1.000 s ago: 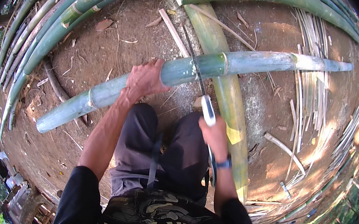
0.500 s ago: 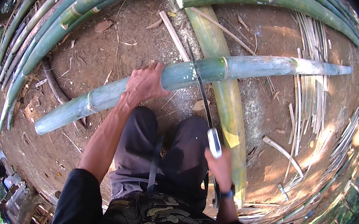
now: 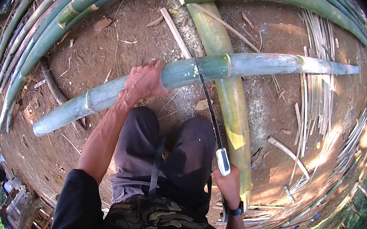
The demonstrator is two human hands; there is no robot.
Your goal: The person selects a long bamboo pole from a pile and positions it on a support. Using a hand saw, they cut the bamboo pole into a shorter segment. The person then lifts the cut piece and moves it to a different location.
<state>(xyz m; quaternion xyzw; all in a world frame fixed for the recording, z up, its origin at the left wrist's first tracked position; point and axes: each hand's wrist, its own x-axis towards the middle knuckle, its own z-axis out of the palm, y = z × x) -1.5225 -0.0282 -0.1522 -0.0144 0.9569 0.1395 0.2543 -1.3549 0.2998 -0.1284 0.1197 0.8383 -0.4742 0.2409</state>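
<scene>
A long green bamboo pole [image 3: 206,69] lay across a thicker yellow-green bamboo log [image 3: 229,106] on the bare dirt ground [image 3: 108,56], in front of the person's knees. The left hand [image 3: 144,82] was closed over the pole and pressed it down. The right hand [image 3: 226,182] was wrapped tightly around the handle of a handsaw [image 3: 212,118], whose blade sat in the pole. The cutting seemed underway; the next stroke would need a steady pole.

The person wears a black long-sleeved shirt [image 3: 152,228] with pale lettering. Dark grey trousers [image 3: 165,157] cover the legs. A dark wristwatch [image 3: 236,209] circles the right wrist.
</scene>
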